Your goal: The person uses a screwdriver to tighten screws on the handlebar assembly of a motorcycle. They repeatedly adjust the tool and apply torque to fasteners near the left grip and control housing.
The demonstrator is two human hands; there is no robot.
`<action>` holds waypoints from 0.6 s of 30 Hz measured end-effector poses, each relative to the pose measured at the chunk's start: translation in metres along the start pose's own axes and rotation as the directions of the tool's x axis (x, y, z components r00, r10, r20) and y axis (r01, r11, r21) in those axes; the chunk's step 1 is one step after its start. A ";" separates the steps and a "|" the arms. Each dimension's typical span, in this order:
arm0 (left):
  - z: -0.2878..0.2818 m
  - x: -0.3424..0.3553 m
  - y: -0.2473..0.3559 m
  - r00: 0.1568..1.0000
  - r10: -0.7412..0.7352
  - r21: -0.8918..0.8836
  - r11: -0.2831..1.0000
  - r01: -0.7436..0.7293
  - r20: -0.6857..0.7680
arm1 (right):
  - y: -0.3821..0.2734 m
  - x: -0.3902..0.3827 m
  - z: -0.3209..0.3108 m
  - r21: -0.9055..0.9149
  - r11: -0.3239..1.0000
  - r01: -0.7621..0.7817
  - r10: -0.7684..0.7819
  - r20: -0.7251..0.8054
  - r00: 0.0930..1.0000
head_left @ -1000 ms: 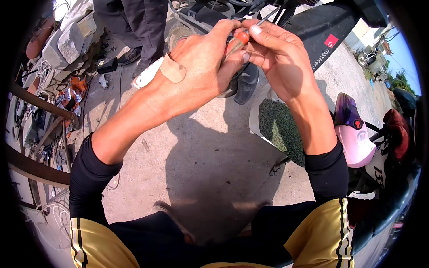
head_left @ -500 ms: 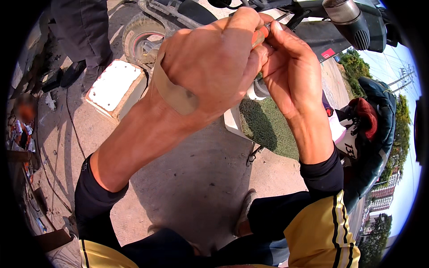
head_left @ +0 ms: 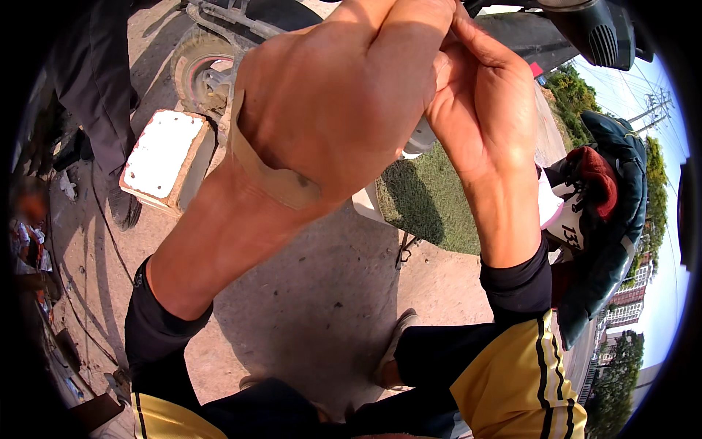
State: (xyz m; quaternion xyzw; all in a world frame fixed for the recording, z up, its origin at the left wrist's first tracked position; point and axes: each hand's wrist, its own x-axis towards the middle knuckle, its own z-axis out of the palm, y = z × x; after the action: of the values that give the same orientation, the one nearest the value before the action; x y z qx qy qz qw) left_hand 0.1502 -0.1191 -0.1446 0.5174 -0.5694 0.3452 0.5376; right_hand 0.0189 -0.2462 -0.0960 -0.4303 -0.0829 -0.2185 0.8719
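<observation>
My left hand [head_left: 329,102], with a tan strip across the wrist, is closed high in the view, its back toward me. Against its fingers, my right hand [head_left: 486,106] has its palm turned partly up and its thumb and fingertips pinched together at the top. Whatever lies between the fingertips is hidden now; half a second ago an orange-red handle showed in the left fingers. Below the hands spreads a green mat [head_left: 417,194] on a scooter's footboard.
A worn white box [head_left: 164,150] stands on the ground at left, near a scooter wheel [head_left: 201,77]. Another person's dark-trousered leg [head_left: 91,95] is beside it. Dark padded covers [head_left: 610,241] hang at right. Scattered litter [head_left: 33,241] lies at far left.
Both hands now sit slightly higher and closer together in the view, and the orange-red handle has gone out of sight. The surroundings have shifted a little left, and the person's leg has moved.
</observation>
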 end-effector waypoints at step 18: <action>0.051 0.009 -0.002 0.871 0.253 -0.047 0.953 -0.300 -0.422 | -0.016 -0.058 0.029 -0.866 -0.424 0.266 -0.257 0.397 0.881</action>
State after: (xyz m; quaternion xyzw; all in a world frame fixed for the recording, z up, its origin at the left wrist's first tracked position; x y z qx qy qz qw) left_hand 0.1404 -0.1698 -0.1460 0.3155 -0.5300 0.4874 0.6180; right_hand -0.0385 -0.2142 -0.0865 -0.9157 0.0247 -0.3955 0.0667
